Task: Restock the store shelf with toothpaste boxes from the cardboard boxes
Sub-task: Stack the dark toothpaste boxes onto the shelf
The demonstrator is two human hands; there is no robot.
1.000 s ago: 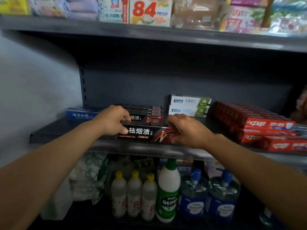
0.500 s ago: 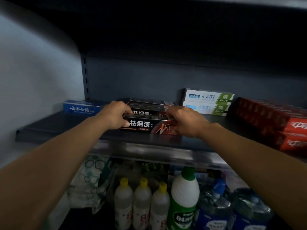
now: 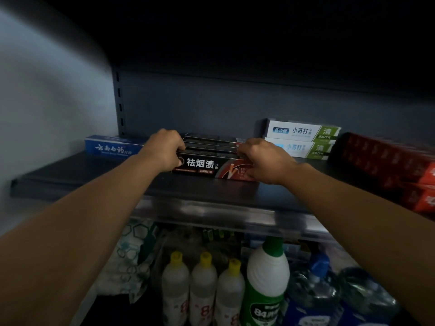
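Left hand (image 3: 164, 149) grips the left end of the front black toothpaste box (image 3: 207, 166): fingers curled over its top edge, thumb on the front face. Right hand (image 3: 263, 161) grips the right end of the same box, fingers curled over the top, covering part of the red print. The box lies lengthwise on the dark shelf (image 3: 94, 177), label facing out, set back from the shelf's front lip. Directly behind it, touching or nearly so, sits a row of further black boxes (image 3: 211, 143), lined up toward the back panel; exact count unclear in the dim light. Left of the black box, against the rear of the shelf, lies a blue toothpaste box (image 3: 110, 148). Right of the black box, two white-and-green toothpaste boxes (image 3: 303, 138) are stacked one on the other. Further right, red toothpaste boxes (image 3: 395, 170) are stacked in rows up to the frame edge. Below the black box, on the lower level: three white bottles with yellow caps (image 3: 204, 290), a larger white-and-green bottle (image 3: 266, 283) just right of them, and blue-capped clear bottles (image 3: 317, 288) beyond.
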